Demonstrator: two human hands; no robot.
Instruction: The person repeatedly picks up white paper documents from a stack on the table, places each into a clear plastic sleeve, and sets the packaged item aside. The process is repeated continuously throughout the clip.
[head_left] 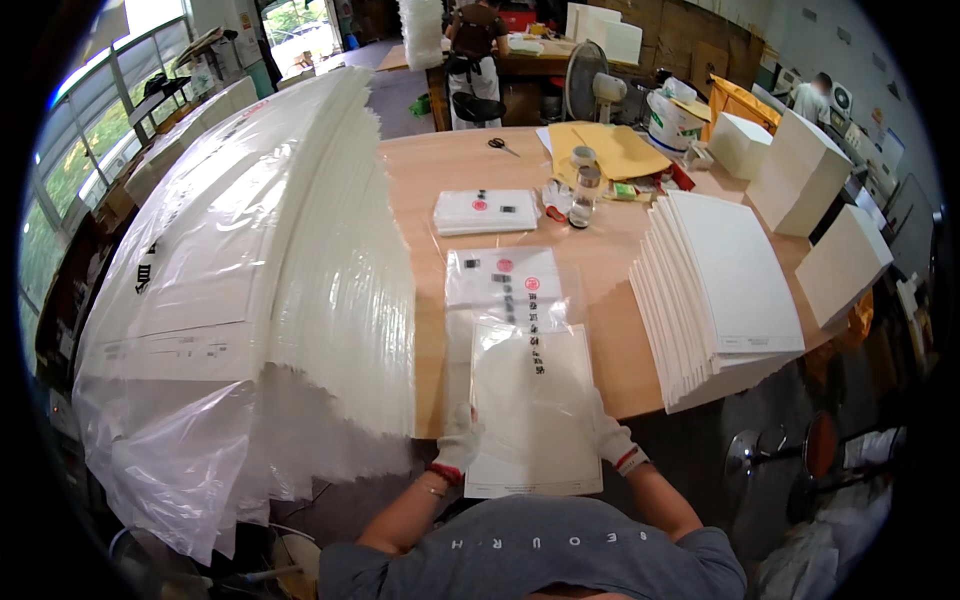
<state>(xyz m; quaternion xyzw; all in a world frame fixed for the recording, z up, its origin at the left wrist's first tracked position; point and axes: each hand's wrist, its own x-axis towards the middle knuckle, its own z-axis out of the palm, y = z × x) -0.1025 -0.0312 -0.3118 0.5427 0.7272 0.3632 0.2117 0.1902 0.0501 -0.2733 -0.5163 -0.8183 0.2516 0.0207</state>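
Between my two white-gloved hands is a stack of white paper (530, 430), its near edge over the table's front edge. My left hand (460, 440) is closed on its left side, and my right hand (611, 438) on its right side; some fingers are hidden. The far end of the paper lies under the clear film of a plastic bag (572, 300) with black and red print. More flat clear bags (465, 300) lie beneath it. To the right stands a tall, stepped pile of white paper (745, 270).
A high stack of paper-filled clear bags (200, 280) rises at the left. Farther back are folded bags (485, 213), scissors (503, 147), a glass jar (584, 197), yellow envelopes (615, 150), a fan (586, 82) and white blocks (797, 170). Another person (476, 50) stands behind the table.
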